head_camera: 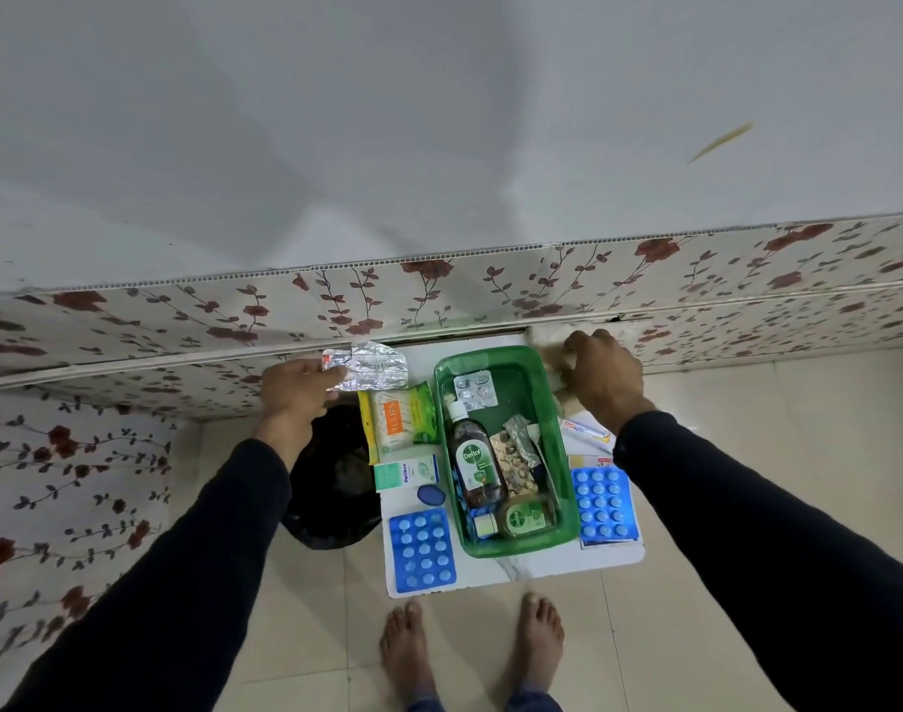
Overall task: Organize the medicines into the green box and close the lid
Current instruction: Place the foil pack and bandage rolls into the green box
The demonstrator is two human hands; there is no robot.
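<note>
The green box (567, 506) stands open on a small white table (516, 570). Inside lie a Dettol bottle (474, 467), a small Dettol container (522, 520), blister strips and foil packs. My left hand (297, 390) holds a silver foil medicine strip (369, 371) above the table's far left corner. At the far right of the box, my right hand (604, 380) rests with its fingers curled on something pale that I cannot make out. Two blue tablet strips (422, 549) (603, 503), a cotton-bud pack (395, 421), an Optibex carton (405, 472) and a tube (585, 430) lie outside the box.
A black-lined bin (331, 485) stands on the floor left of the table. A flower-patterned wall panel (182, 321) runs behind and to the left. My bare feet (408, 655) are on the tiled floor in front. A small blue cap (430, 494) lies beside the box.
</note>
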